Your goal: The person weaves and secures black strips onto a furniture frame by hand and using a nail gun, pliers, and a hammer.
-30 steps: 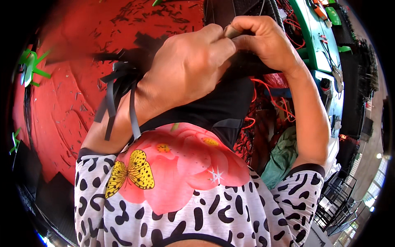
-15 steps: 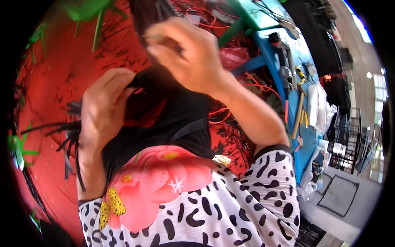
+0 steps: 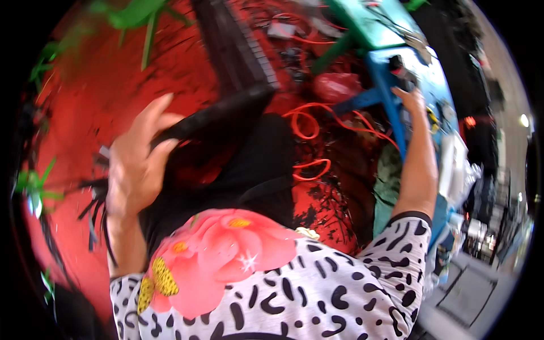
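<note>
My left hand (image 3: 133, 164) is at the near left end of a black frame edge (image 3: 215, 116), which lies across above my lap. Its thumb and fingers are on either side of that end. The edge joins a long dark brown panel (image 3: 226, 45) reaching away to the top of the view. Loose black strips (image 3: 93, 212) hang beside my left wrist. Far to the right, my right hand (image 3: 412, 99) reaches over a blue stool-like table (image 3: 436, 68), at a dark power-tool-like object (image 3: 396, 63). Motion blur hides how its fingers sit on that tool.
Orange-red hose (image 3: 306, 127) coils on the red floor (image 3: 73, 136) among black scraps. A pink plastic bag (image 3: 337, 86) lies by the blue table's leg. Behind it stands a green table (image 3: 379, 25). Green stools (image 3: 136, 14) are at far left.
My right hand has left the dark frame and swung right to the tool on the blue table. My left hand stays at the frame's edge, its fingers more spread. The surroundings shift slightly rightward.
</note>
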A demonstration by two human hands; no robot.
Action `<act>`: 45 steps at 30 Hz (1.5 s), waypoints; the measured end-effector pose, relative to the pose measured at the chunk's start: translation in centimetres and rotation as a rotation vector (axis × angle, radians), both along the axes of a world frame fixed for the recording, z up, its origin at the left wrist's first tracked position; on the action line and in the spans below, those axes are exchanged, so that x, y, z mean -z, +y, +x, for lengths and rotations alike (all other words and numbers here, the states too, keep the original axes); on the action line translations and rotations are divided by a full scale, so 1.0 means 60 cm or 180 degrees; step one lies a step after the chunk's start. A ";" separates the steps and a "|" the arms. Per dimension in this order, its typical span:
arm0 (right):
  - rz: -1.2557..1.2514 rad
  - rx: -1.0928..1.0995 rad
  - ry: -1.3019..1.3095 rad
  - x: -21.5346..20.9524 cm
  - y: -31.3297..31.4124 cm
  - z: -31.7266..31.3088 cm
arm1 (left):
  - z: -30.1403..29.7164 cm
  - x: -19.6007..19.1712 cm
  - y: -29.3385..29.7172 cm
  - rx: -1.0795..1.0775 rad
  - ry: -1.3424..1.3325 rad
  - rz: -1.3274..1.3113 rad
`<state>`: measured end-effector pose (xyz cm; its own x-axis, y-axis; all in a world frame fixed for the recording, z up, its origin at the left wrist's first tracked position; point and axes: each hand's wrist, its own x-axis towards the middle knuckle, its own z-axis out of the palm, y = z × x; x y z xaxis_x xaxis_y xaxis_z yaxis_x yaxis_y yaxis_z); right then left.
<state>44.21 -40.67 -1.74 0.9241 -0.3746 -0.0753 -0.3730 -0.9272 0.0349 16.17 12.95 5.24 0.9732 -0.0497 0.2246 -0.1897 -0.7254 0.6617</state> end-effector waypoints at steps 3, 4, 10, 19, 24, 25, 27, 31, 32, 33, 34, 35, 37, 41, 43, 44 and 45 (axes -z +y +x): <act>0.0116 -0.0940 -0.0544 0.039 -0.030 0.022 | 0.004 0.005 0.012 0.0246 -0.0148 -0.0007; -0.0185 -0.0309 -0.0393 0.046 -0.032 0.025 | 0.005 0.008 0.014 0.0445 -0.0473 0.0064; 0.0112 -0.0410 -0.0162 -0.008 0.025 -0.053 | -0.003 0.016 0.019 0.0401 -0.0364 0.0391; 0.2755 -0.1460 -0.0356 -0.237 0.302 -0.369 | 0.001 0.030 0.034 0.0454 -0.0641 0.0113; 0.3597 -0.1424 0.0689 -0.285 0.440 -0.478 | -0.006 0.023 0.043 0.0403 -0.0473 0.0140; 0.3789 -0.1590 0.0941 -0.290 0.456 -0.487 | -0.009 0.019 0.042 0.0407 -0.0457 0.0153; 0.3936 -0.1455 0.1257 -0.296 0.484 -0.500 | -0.007 0.016 0.044 0.0417 -0.0461 0.0122; 0.3898 -0.1317 0.1505 -0.305 0.517 -0.510 | -0.007 0.016 0.045 0.0474 -0.0543 0.0138; 0.3794 -0.1416 0.1481 -0.307 0.523 -0.510 | -0.008 0.017 0.046 0.0458 -0.0596 0.0157; 0.3816 -0.1352 0.1498 -0.308 0.528 -0.509 | -0.008 0.018 0.045 0.0481 -0.0637 0.0155; 0.3758 -0.1346 0.1524 -0.309 0.532 -0.508 | -0.009 0.019 0.045 0.0453 -0.0643 0.0139; 0.3730 -0.1370 0.1490 -0.309 0.536 -0.507 | -0.009 0.021 0.045 0.0437 -0.0696 0.0105; 0.3667 -0.1351 0.1490 -0.310 0.541 -0.505 | -0.009 0.024 0.046 0.0474 -0.0822 0.0043; 0.3597 -0.1345 0.1463 -0.312 0.546 -0.502 | -0.009 0.028 0.046 0.0558 -0.0980 -0.0049; 0.3596 -0.1302 0.1475 -0.314 0.548 -0.500 | -0.010 0.030 0.046 0.0557 -0.0969 -0.0040; 0.3533 -0.1329 0.1542 -0.315 0.549 -0.499 | -0.010 0.030 0.045 0.0542 -0.0955 -0.0022; 0.3482 -0.1383 0.1538 -0.316 0.550 -0.497 | -0.009 0.031 0.045 0.0560 -0.0947 -0.0032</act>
